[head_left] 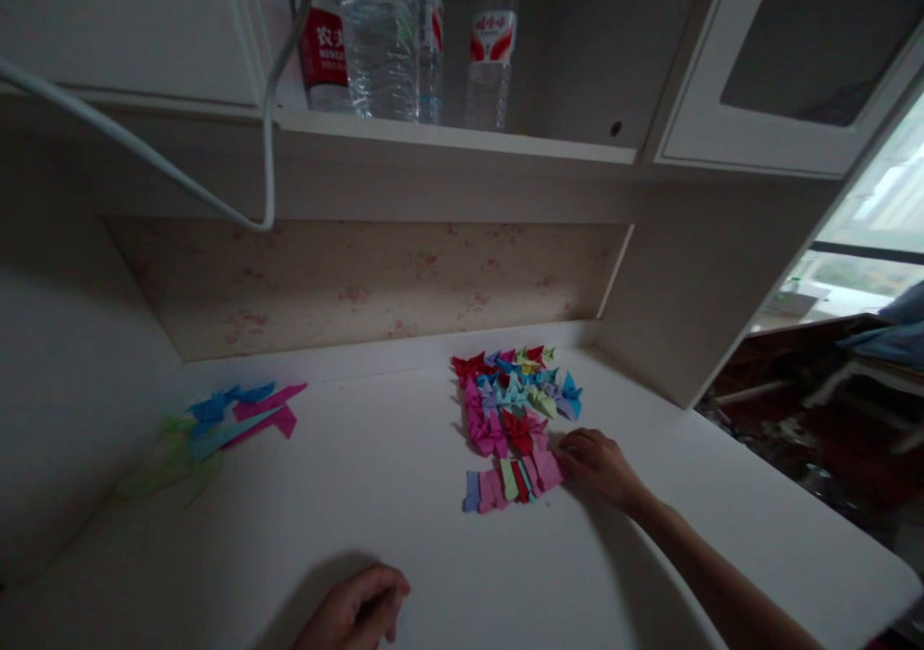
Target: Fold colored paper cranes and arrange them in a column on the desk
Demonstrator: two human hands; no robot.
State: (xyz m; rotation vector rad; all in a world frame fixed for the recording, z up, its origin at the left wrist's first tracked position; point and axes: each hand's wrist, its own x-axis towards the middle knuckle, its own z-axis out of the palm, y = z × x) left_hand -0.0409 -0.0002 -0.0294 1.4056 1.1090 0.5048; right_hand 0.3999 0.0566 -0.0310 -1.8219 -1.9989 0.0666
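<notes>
On the white desk (404,534) lies a cluster of small folded paper shapes (516,400) in red, pink, blue and green. In front of it sits a short row of folded paper strips (509,484). My right hand (599,465) reaches out to the right end of that row, fingers curled and touching the pink pieces. What the fingers grip, if anything, is hidden. My left hand (357,611) rests near the desk's front edge with its fingers curled loosely, nothing visible in it.
A loose pile of blue, pink and green paper strips (217,424) lies at the desk's left. Water bottles (404,39) stand on the shelf above. A white cable (267,120) hangs at upper left. The desk ends at the right beside a cupboard panel (685,284).
</notes>
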